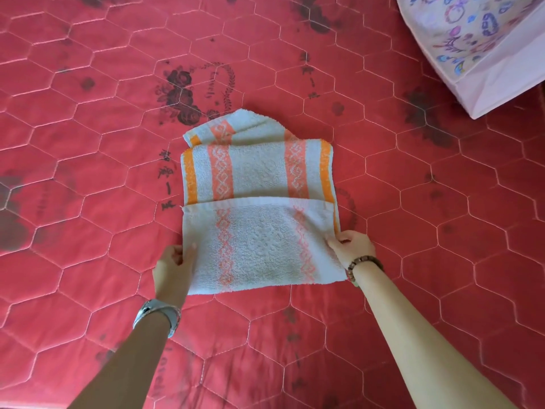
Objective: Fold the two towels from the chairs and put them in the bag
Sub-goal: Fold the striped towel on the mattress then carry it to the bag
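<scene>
You see: red quilted cover point(88, 261) | hexagon stitching all over it | dark rose print point(182, 95) toward its far edge

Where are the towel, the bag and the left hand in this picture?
towel point(256, 246): head view, near folded flap.
bag point(501, 78): head view, plain pink side panel.
left hand point(174, 267): head view, back of hand.

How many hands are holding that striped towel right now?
2. The left hand grips the left edge of the towel, on its near flap; the right hand pinches the right edge of that flap. No other hand shows.
</scene>
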{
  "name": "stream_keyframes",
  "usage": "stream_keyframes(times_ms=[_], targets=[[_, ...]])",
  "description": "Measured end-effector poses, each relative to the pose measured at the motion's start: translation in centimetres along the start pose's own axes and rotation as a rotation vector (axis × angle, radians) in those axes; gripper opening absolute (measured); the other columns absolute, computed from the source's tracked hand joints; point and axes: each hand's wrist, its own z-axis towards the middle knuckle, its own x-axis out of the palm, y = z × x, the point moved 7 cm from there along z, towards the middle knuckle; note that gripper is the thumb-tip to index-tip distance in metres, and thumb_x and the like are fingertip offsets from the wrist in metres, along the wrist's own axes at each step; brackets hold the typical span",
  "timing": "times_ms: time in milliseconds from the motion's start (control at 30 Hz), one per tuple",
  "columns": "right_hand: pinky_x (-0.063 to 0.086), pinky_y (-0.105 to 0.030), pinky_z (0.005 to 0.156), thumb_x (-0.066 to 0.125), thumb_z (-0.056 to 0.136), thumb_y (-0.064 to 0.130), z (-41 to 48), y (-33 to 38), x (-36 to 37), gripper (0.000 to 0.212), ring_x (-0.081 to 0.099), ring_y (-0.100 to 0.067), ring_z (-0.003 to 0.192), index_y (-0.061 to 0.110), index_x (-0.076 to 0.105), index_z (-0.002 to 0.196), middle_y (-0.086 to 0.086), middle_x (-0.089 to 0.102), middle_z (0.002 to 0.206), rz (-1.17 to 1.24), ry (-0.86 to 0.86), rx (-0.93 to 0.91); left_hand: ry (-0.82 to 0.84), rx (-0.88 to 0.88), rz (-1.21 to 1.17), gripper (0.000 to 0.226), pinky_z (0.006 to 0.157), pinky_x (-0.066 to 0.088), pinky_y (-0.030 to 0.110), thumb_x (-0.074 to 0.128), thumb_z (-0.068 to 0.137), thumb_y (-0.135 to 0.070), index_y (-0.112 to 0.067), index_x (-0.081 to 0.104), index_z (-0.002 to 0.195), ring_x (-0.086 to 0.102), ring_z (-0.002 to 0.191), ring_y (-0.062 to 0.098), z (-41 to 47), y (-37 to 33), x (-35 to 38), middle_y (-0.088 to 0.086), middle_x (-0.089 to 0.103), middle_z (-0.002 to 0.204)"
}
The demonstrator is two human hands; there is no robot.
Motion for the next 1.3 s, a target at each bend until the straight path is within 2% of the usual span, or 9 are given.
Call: stream_keyframes(times_ms=[233, 333, 567, 700, 833, 933, 1033, 1167, 1300], targets=[[0.043, -0.031, 0.067, 0.051, 0.096, 0.041, -1.6, -2.2, -0.6, 0.026, 0.060, -0.024, 0.081, 0.016, 0.059, 0.091, 0.003, 0.058, 0.074, -0.009, -0.142, -0.031, 0.030, 0.090, 0.018, 0.021, 0.053, 0.033, 0.029, 0.062, 0.097, -0.031, -0.011, 0.060, 0.089, 0.047, 0.060, 0.021, -1.8, 0.3, -1.2, 0.008, 0.059, 0.069], [0.047, -0.035, 0.061, 0.048, 0.098, 0.042, -3.0, -3.7, -0.1, 0.031, 0.059, -0.024, 0.069, 0.014, 0.058, 0.090, 0.003, 0.057, 0.067, -0.042, -0.134, -0.067, 0.062, 0.135, 0.061, 0.021, 0.054, 0.033, 0.033, 0.060, 0.098, -0.030, -0.012, 0.059, 0.087, 0.045, 0.056, 0.022, -2.8, 1.3, -1.5, 0.012, 0.058, 0.066], [0.035, -0.028, 0.046, 0.045, 0.098, 0.046, -6.9, -7.7, 1.5, 0.032, 0.054, -0.018, 0.053, 0.018, 0.057, 0.089, -0.001, 0.058, 0.059, -0.157, -0.124, -0.076, 0.112, 0.104, 0.116, 0.021, 0.051, 0.032, 0.030, 0.061, 0.098, -0.028, -0.013, 0.057, 0.084, 0.042, 0.050, 0.020, -5.9, 5.9, -2.1, 0.009, 0.055, 0.059], [0.042, -0.030, 0.052, 0.047, 0.097, 0.046, -8.2, -8.7, 1.9, 0.027, 0.059, -0.022, 0.064, 0.021, 0.056, 0.093, 0.006, 0.059, 0.067, -0.155, -0.134, -0.064, 0.090, 0.098, 0.125, 0.016, 0.049, 0.035, 0.029, 0.063, 0.097, -0.026, -0.012, 0.059, 0.089, 0.048, 0.054, 0.020, -7.0, 6.9, -2.9, 0.011, 0.063, 0.067], [0.047, -0.033, 0.064, 0.059, 0.093, 0.034, -8.2, -8.0, 1.1, 0.017, 0.061, -0.021, 0.080, 0.020, 0.059, 0.101, 0.007, 0.060, 0.079, -0.037, -0.240, -0.099, 0.016, 0.108, 0.040, 0.012, 0.065, 0.050, 0.029, 0.067, 0.093, -0.014, -0.012, 0.061, 0.103, 0.061, 0.075, 0.025, -6.3, 5.9, -3.8, 0.005, 0.065, 0.085], [0.048, -0.031, 0.072, 0.065, 0.090, 0.024, -7.3, -6.5, 0.7, 0.028, 0.062, -0.022, 0.085, 0.010, 0.061, 0.113, 0.001, 0.063, 0.086, 0.138, -0.240, -0.137, -0.020, 0.173, 0.046, 0.022, 0.071, 0.045, 0.021, 0.067, 0.092, -0.013, -0.007, 0.064, 0.113, 0.060, 0.083, 0.023, -4.6, 4.3, -3.4, 0.008, 0.064, 0.102], [0.045, -0.022, 0.072, 0.066, 0.090, 0.031, -6.2, -4.6, 0.7, 0.039, 0.061, -0.020, 0.088, 0.007, 0.059, 0.119, -0.003, 0.063, 0.093, 0.214, -0.187, -0.129, 0.006, 0.200, 0.056, 0.028, 0.081, 0.050, 0.034, 0.066, 0.094, -0.024, -0.008, 0.065, 0.117, 0.059, 0.091, 0.023, -2.9, 2.5, -2.1, 0.008, 0.063, 0.107], [0.040, -0.027, 0.061, 0.064, 0.092, 0.035, -4.6, -2.9, 1.0, 0.028, 0.057, -0.020, 0.082, 0.009, 0.063, 0.100, -0.003, 0.060, 0.085, 0.128, -0.104, -0.125, 0.042, 0.102, 0.039, 0.035, 0.075, 0.053, 0.044, 0.066, 0.092, -0.033, -0.007, 0.061, 0.115, 0.059, 0.088, 0.026, -1.3, 1.4, -0.9, 0.008, 0.064, 0.099], [0.038, -0.030, 0.067, 0.064, 0.090, 0.023, -3.4, -2.8, 0.1, 0.017, 0.061, -0.031, 0.087, 0.006, 0.064, 0.090, -0.010, 0.063, 0.086, 0.051, -0.211, -0.129, 0.106, 0.062, 0.080, 0.021, 0.060, 0.037, 0.028, 0.068, 0.093, -0.025, -0.009, 0.059, 0.083, 0.040, 0.056, 0.018, -0.8, 0.9, 0.0, -0.001, 0.047, 0.064]])
